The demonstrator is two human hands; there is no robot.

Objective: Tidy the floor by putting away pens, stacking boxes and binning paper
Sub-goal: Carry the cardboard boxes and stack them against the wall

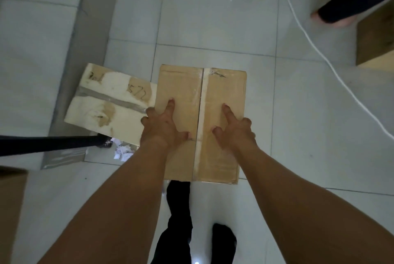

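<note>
A brown cardboard box [213,86] with a taped centre seam is in the middle of the view, above the white tiled floor. My left hand [163,128] grips its left side, thumb and forefinger on top and the other fingers curled over the edge. My right hand [235,130] grips the right side the same way. A second box [106,101] with torn white patches, grey tape and handwriting lies on the floor just to the left, partly under the held box. Crumpled white paper [122,149] lies on the floor below that box. No pens show.
A black pole [53,143] reaches in from the left. A white cable [319,54] runs across the floor at right. Another person's bare feet [328,18] stand at top right beside a cardboard box [377,39]. A brown box edge [10,199] sits at the left. My legs [179,221] are below.
</note>
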